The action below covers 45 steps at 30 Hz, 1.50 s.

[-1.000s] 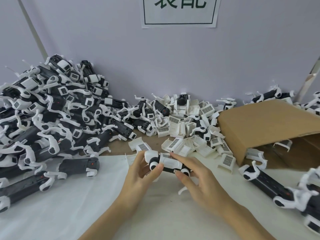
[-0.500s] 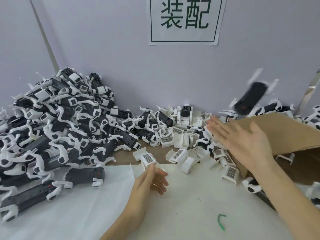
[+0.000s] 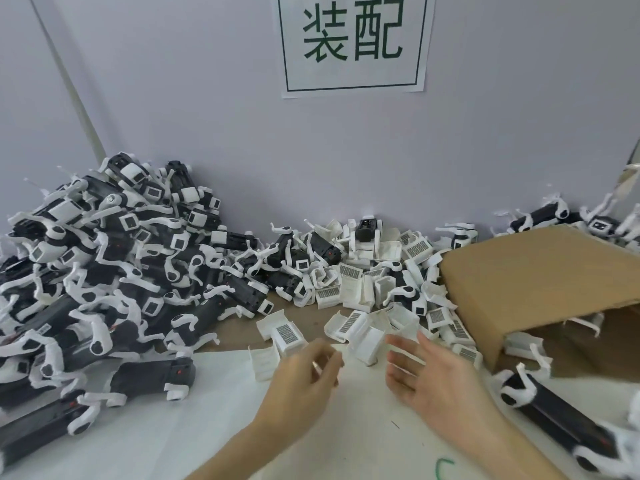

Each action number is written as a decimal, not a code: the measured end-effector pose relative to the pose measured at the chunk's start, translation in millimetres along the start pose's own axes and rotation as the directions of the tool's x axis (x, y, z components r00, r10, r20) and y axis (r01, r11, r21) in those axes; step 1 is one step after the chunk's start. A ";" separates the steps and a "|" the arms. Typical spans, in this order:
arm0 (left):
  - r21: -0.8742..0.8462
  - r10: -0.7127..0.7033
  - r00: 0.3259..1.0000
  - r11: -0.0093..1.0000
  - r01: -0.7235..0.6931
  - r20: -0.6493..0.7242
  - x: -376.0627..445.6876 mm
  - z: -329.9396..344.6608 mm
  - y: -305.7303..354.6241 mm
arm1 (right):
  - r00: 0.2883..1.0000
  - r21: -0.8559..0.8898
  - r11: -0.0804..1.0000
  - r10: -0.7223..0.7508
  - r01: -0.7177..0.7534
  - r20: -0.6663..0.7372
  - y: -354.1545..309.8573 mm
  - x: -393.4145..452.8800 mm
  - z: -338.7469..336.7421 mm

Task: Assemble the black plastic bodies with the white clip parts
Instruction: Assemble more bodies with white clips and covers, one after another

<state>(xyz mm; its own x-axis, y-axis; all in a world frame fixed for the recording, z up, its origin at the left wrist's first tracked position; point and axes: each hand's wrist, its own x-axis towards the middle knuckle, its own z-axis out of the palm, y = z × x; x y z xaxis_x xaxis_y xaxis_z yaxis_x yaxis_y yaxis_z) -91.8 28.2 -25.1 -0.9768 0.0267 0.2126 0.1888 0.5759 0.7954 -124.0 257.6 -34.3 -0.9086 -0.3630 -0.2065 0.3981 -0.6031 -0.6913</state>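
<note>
Open white sheet (image 3: pixel 214 427) between left hand (image 3: pixel 301 379) and right hand (image 3: pixel 440 382). Hemmed left by heaped black bodies (image 3: pixel 114 271), right by cardboard box (image 3: pixel 540 278). Ahead, blocked by loose white clip parts (image 3: pixel 363 327).

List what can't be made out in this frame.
- Left hand: head view, fingertips motion-blurred; whether they pinch anything is unclear.
- Cardboard box: interior shadowed, its top flap hiding most contents.
- Barcode labels on white clip parts: too small to read.
- Black bodies pile: cut by left edge.
</note>
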 end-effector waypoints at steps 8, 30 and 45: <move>0.573 0.344 0.934 0.747 -0.337 0.101 174.4 10.9 55.1 | 0.998 0.105 0.992 -0.063 0.064 -0.015 -2.2 5.2 -3.7; 0.180 0.422 0.906 0.893 -0.413 -0.018 67.7 -13.0 25.6 | 0.993 -0.002 0.994 -0.108 0.108 -0.056 4.0 0.0 -1.1; -0.383 0.253 0.967 0.896 -0.226 0.019 -36.2 -5.4 -13.4 | 0.949 -0.616 0.732 -0.305 0.289 0.083 26.9 -18.3 17.5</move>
<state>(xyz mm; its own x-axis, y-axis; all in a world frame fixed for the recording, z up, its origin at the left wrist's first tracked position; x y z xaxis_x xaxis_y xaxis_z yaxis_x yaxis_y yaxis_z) -58.4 15.1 -40.3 -0.8991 0.1864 0.3960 0.4291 0.1972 0.8815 -94.4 235.5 -37.0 -0.9728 -0.2201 0.0724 -0.0493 -0.1088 -0.9928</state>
